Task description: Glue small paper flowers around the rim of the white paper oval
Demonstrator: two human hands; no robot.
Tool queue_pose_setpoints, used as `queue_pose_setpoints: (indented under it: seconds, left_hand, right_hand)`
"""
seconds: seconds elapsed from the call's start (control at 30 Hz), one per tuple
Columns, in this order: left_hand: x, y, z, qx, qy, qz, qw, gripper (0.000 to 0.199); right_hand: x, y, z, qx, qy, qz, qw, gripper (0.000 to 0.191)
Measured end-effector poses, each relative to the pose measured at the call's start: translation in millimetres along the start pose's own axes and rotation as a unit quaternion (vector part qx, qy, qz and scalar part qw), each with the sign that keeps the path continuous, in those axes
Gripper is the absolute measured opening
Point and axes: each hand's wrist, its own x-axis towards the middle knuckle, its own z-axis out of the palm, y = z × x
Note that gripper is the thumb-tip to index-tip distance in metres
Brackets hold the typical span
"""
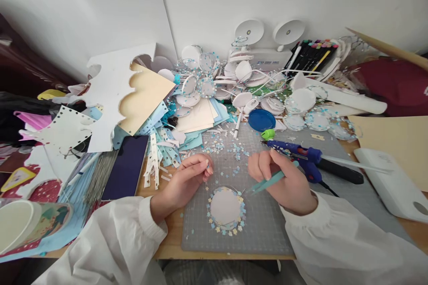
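A white paper disc (226, 207) lies flat on the grey cutting mat, ringed by small blue and cream paper flowers (235, 231). Just above and left of it, my left hand (192, 177) is closed in a pinch; anything between the fingertips is too small to make out. My right hand (284, 180) is wrapped around teal tweezers (272, 182), whose tips point left toward the disc's upper right edge. Beyond that hand lies a blue glue gun (306, 153) with a green cap (268, 134) by its nozzle.
Loose paper flowers (238, 151) dot the cutting mat (267, 231). Behind stand a blue lid (261, 120), piled decorated discs (207, 84), a two-headed lamp (261, 55) and markers (312, 55). A phone (125, 167), wire stems (100, 178) and a paper cup (33, 225) are left.
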Motion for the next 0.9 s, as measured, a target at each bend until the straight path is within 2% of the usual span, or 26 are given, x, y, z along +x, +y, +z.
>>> queue_pose_setpoints:
  seconds: [0.13, 0.23, 0.33, 0.4, 0.47, 0.6, 0.9]
  left_hand:
    - [-1, 0, 2.3, -0.057, -0.025, -0.025, 0.998, 0.027]
    - [-2, 1, 4.4, -0.073, -0.038, -0.046, 0.996, 0.028]
    - [-2, 3, 5.1, -0.074, -0.061, -0.093, 0.991, 0.029]
    - [-2, 4, 4.7, -0.071, -0.078, -0.131, 0.986, 0.031]
    - [-2, 5, 3.8, -0.073, -0.082, -0.159, 0.981, 0.03]
    - [-2, 5, 2.8, -0.078, -0.078, -0.188, 0.976, 0.027]
    - [-1, 8, 5.8, -0.073, -0.063, -0.198, 0.975, 0.021]
  right_hand:
    - [0, -6, 8, -0.051, 0.022, -0.044, 0.997, 0.04]
    - [-3, -11, 16, -0.172, 0.025, -0.07, 0.982, 0.032]
    - [-1, -12, 26, -0.363, -0.009, -0.133, 0.922, 0.022]
    - [2, -9, 32, -0.438, -0.049, -0.189, 0.877, 0.02]
    - [5, -3, 36, -0.466, -0.073, -0.234, 0.85, 0.021]
    - [6, 7, 37, -0.492, -0.079, -0.262, 0.827, 0.021]
    - [5, 7, 35, -0.556, -0.077, -0.313, 0.766, 0.018]
